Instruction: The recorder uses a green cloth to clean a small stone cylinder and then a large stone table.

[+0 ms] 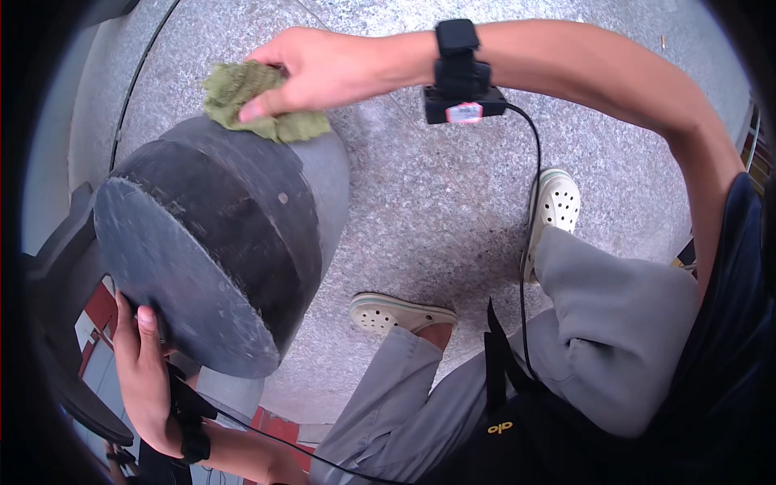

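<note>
A large, dark drum-shaped object (254, 242) lies tilted before me, its flat round end (176, 273) facing lower left. Scuffs mark that end and the black band behind it; the body beyond is smoother and grey. My right hand (303, 73) grips a crumpled olive-green cloth (242, 97), pressed on the upper side of the body. At the lower left rim of the flat end is my left hand (139, 357), thumb and fingers against it. Part of its grip is hidden.
Speckled stone floor (418, 182) surrounds the drum. Black curved parts, perhaps of a chair (60, 291), stand at the left. My pale clogs (403, 312) are close by on the right. A black cable (536, 157) hangs from the wrist device (464, 73); another cable (273, 433) runs from my left wrist.
</note>
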Demonstrator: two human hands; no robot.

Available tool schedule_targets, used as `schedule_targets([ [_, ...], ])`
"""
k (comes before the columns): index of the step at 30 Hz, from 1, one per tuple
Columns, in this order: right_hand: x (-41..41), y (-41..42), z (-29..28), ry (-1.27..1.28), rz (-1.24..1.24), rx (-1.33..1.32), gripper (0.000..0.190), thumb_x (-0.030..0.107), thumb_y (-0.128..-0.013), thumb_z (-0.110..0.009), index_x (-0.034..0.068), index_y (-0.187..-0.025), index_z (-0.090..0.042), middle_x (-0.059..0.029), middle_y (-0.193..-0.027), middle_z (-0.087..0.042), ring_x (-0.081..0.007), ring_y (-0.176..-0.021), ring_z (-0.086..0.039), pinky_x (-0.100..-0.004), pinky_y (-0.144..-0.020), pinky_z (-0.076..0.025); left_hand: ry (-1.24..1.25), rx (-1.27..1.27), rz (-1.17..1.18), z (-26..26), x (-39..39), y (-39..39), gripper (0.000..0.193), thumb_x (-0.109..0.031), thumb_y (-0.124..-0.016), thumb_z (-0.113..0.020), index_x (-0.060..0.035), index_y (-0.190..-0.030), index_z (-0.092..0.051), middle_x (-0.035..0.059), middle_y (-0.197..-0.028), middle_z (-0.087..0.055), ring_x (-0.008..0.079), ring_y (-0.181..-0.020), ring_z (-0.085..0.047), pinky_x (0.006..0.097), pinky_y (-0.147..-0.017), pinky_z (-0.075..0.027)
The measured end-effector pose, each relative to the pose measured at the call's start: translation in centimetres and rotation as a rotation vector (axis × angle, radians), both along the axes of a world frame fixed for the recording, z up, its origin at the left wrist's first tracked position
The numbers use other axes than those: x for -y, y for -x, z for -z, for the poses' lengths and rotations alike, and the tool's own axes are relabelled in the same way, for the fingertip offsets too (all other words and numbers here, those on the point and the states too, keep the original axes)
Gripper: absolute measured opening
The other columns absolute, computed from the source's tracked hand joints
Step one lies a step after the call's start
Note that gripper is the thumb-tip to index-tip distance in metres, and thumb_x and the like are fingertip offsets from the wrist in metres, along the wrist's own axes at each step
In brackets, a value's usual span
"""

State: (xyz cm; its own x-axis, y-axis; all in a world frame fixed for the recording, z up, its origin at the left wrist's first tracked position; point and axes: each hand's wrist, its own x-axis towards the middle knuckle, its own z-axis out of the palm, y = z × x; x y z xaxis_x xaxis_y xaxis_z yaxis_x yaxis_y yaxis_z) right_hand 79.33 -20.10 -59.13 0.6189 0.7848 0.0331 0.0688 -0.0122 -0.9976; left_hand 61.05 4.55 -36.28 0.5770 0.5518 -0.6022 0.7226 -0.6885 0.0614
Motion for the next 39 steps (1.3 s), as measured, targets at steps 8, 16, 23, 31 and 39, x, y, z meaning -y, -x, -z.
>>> schedule_targets([
  [8, 4.2, 4.3, -0.6, 0.068, -0.28, -0.016, 0.025, 0.018, -0.087, -0.082, 0.006, -0.102, -0.067, -0.0043, -0.096, -0.073, -0.016, -0.095, -0.071, -0.0316, -0.084, -0.056, 0.001, 0.045, 0.108, -0.1, -0.6, 0.8, 0.082, -0.051, -0.108, -0.048, 0.0106, -0.157, -0.024, 0.024, -0.148, -0.05, 0.0233, -0.127, -0.053, 0.031, -0.108, -0.039],
  [16, -0.2, -0.4, -0.2, -0.152, -0.002, 0.168, 0.034, 0.022, -0.089, -0.08, 0.002, -0.113, -0.068, -0.0097, -0.103, -0.076, -0.0195, -0.097, -0.071, -0.0362, -0.087, -0.056, -0.014, 0.094, 0.097, 0.8, 0.0, 1.5, 0.084, -0.057, -0.104, -0.052, -0.0001, -0.16, -0.027, 0.0231, -0.157, -0.041, 0.0264, -0.138, -0.047, 0.0378, -0.114, -0.038],
  [23, 3.3, 4.0, -0.7, -0.094, -0.086, -0.037, 0.026, 0.016, -0.092, -0.075, 0.004, -0.113, -0.068, -0.0083, -0.103, -0.076, -0.0188, -0.099, -0.072, -0.0353, -0.089, -0.056, -0.062, 0.043, 0.128, 0.5, 0.1, 1.6, 0.086, -0.056, -0.103, -0.053, 0.0027, -0.16, -0.025, 0.0234, -0.158, -0.04, 0.0252, -0.14, -0.044, 0.0347, -0.117, -0.033],
  [31, 2.3, 1.5, -1.2, -0.085, -0.025, 0.278, 0.024, 0.013, -0.094, -0.072, 0.003, -0.111, -0.06, -0.0108, -0.095, -0.07, -0.0219, -0.091, -0.07, -0.0367, -0.078, -0.055, -0.098, 0.05, 0.196, 0.9, 0.1, 1.5, 0.084, -0.049, -0.106, -0.051, 0.0097, -0.158, -0.022, 0.0283, -0.161, -0.035, 0.0306, -0.149, -0.036, 0.0347, -0.12, -0.027],
  [39, 3.0, 5.7, 0.9, -0.112, 0.109, 0.207, 0.025, 0.017, -0.094, -0.073, 0.004, -0.109, -0.058, -0.0119, -0.096, -0.072, -0.0251, -0.093, -0.072, -0.0391, -0.082, -0.056, -0.12, 0.053, 0.22, 0.6, -0.1, 1.8, 0.083, -0.049, -0.106, -0.051, 0.0084, -0.158, -0.022, 0.0283, -0.16, -0.036, 0.0305, -0.149, -0.036, 0.0352, -0.12, -0.027],
])
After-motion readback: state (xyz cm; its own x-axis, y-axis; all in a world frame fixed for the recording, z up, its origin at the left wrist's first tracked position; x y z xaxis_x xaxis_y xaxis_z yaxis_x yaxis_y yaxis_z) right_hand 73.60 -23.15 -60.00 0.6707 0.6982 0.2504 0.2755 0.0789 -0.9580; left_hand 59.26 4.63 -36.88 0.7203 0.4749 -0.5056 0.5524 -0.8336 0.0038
